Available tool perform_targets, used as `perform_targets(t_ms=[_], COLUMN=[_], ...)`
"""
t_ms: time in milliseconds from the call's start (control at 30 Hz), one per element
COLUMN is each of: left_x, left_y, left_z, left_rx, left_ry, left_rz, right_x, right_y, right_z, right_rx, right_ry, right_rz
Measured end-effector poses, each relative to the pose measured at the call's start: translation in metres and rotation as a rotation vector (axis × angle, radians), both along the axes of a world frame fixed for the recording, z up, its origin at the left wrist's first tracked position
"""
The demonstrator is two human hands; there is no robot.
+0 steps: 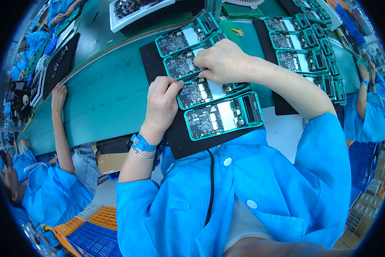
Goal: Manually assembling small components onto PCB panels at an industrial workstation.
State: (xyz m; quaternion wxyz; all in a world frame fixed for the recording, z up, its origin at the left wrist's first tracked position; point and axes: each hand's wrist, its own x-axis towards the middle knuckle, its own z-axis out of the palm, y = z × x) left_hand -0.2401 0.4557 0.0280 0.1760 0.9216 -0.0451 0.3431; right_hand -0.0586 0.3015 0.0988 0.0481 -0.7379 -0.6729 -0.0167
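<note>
Several phone-sized circuit-board assemblies in green frames lie in a column on a black mat point(175, 143) before me. The nearest assembly point(204, 122) shows dark boards, a silver plate and a raised green end piece. My left hand point(161, 103) is closed, its thumb and fingertips pressed together at the left end of the second-nearest assembly point(193, 94). Over the gap between that one and the assembly behind it point(179, 65), my right hand point(222, 62) pinches with bent fingers. What either hand grips is too small or hidden to name. A blue wrist strap point(143, 143) circles my left wrist.
More assemblies point(289, 41) lie on a second black mat to the right. A white tray point(137, 17) stands at the back, with a small yellow object point(237, 31) behind my right hand. A co-worker's hand point(59, 96) rests on the green bench point(102, 103) at left.
</note>
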Motion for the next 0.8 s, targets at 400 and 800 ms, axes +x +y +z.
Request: perform_targets(t_ms=[400,800], left_x=[0.005,-0.039], left_y=[0.011,-0.020], left_z=[0.012,0.008], left_rx=[-0.004,-0.312], left_ry=[0.092,0.089], left_rz=[-0.140,-0.067], right_x=[-0.001,-0.022], right_y=[-0.003,-0.048], right_z=[-0.002,0.016], right_rx=[0.031,0.211], right_ry=[-0.006,0.160], right_rz=[0.021,0.113])
